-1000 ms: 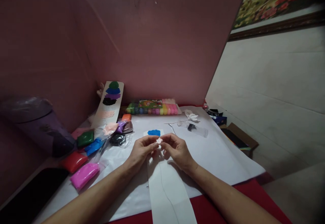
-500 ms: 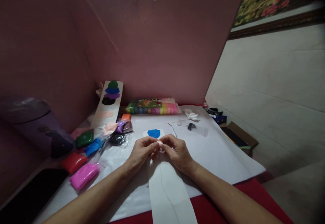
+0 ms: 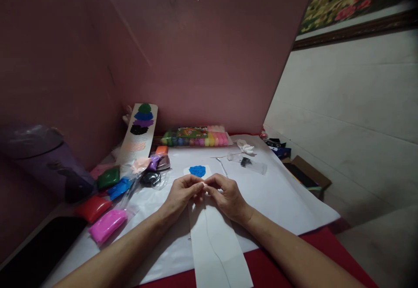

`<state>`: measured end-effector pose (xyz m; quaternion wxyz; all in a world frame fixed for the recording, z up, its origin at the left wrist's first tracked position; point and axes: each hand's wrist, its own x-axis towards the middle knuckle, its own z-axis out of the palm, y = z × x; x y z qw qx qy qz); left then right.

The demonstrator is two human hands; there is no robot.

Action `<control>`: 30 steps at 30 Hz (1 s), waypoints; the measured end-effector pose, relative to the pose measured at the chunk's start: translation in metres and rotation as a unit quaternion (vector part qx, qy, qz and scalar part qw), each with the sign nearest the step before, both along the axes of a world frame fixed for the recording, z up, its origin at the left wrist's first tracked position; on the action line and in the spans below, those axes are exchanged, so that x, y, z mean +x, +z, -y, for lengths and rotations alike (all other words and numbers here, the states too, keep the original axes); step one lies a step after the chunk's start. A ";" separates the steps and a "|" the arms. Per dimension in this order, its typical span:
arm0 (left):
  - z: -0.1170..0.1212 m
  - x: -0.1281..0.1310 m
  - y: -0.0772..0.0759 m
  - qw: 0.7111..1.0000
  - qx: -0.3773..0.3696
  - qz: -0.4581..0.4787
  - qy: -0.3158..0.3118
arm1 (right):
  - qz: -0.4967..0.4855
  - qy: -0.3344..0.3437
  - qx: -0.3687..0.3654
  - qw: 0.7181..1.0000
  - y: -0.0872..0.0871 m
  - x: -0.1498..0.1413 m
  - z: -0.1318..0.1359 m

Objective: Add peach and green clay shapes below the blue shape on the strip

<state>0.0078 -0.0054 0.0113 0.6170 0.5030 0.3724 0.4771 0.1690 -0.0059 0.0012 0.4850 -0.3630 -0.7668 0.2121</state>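
Where thumbs and forefingers meet, taken as the centre of the dial, with twelve o'clock pointing away from the person: one pale lump, small, mostly hidden by the fingers. Left hand: fingertips pinched on the lump, remaining fingers curled. Right hand: likewise pinched on it, from the three o'clock side. Beneath both: one long card, white, running to six o'clock, bearing a thin wavy line and, just beyond the fingers at twelve, a blue patch. Step in hand, by judgement: working the lump between fingertips, above the card and apart from the patch. Next move, by judgement: calls for light, even pressure from both pinches, the piece being so small. Toward two: a thin metal tool, then a clear tube with something black in it. At twelve, farther: a multicoloured pack. At ten: a swatch card, tilted, smeared in several colours. At nine: a black packet, green packet and blue packet; beyond, a purple bottle. Toward eight: a red packet and pink packet. Under most items: white sheet.
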 end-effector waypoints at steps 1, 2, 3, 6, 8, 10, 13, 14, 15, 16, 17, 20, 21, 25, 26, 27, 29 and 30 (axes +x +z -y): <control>0.000 0.000 0.001 1.000 -0.001 -0.002 0.001 | 0.003 0.001 0.003 1.000 0.000 0.000 0.000; 0.001 0.001 0.001 1.000 0.000 -0.005 0.003 | 0.004 0.001 0.004 1.000 0.000 0.000 0.001; 0.001 0.001 0.002 1.000 0.001 -0.008 0.005 | 0.005 -0.002 0.003 1.000 0.001 0.000 0.001; 0.000 0.003 0.002 1.000 0.005 0.002 0.026 | -0.001 -0.023 0.001 1.000 0.003 -0.001 0.002; -0.001 0.004 0.001 0.998 0.000 0.024 0.050 | -0.016 -0.048 0.004 0.999 0.004 -0.001 0.002; -0.002 0.003 0.000 0.996 -0.010 0.046 0.070 | -0.033 -0.072 0.001 0.997 0.005 -0.001 0.001; -0.002 0.001 0.000 0.995 -0.036 0.055 0.073 | -0.056 -0.083 -0.024 0.995 0.004 0.001 -0.002; -0.002 0.001 0.000 0.995 -0.044 0.052 0.069 | -0.066 -0.081 -0.037 0.994 0.003 0.001 -0.003; -0.002 0.001 0.001 0.996 -0.048 0.048 0.064 | -0.077 -0.077 -0.050 0.993 0.003 0.001 -0.004; -0.001 0.000 0.001 0.996 -0.049 0.043 0.058 | -0.088 -0.073 -0.064 0.991 0.002 0.001 -0.004; -0.001 0.000 0.001 0.997 -0.047 0.038 0.052 | -0.098 -0.067 -0.078 0.990 0.002 0.001 -0.004; -0.001 0.000 0.000 0.999 -0.032 0.019 0.037 | -0.112 -0.041 -0.109 0.987 0.001 0.000 -0.003; -0.002 0.000 0.000 0.999 -0.027 0.012 0.030 | -0.108 -0.031 -0.112 0.987 0.002 -0.001 -0.002; -0.002 -0.001 -0.002 1.000 -0.004 -0.014 -0.001 | -0.069 0.003 -0.080 0.994 0.005 -0.001 0.001; -0.002 -0.001 -0.002 1.000 0.000 -0.015 -0.005 | -0.060 0.009 -0.068 0.996 0.005 -0.001 0.001; -0.002 -0.001 -0.002 1.000 0.002 -0.016 -0.007 | -0.054 0.012 -0.057 0.997 0.005 0.000 0.002; -0.002 -0.001 -0.002 1.000 0.006 -0.015 -0.011 | -0.044 0.013 -0.040 0.998 0.004 0.000 0.002; -0.001 -0.001 -0.002 1.000 0.008 -0.014 -0.012 | -0.041 0.012 -0.035 0.998 0.004 0.000 0.001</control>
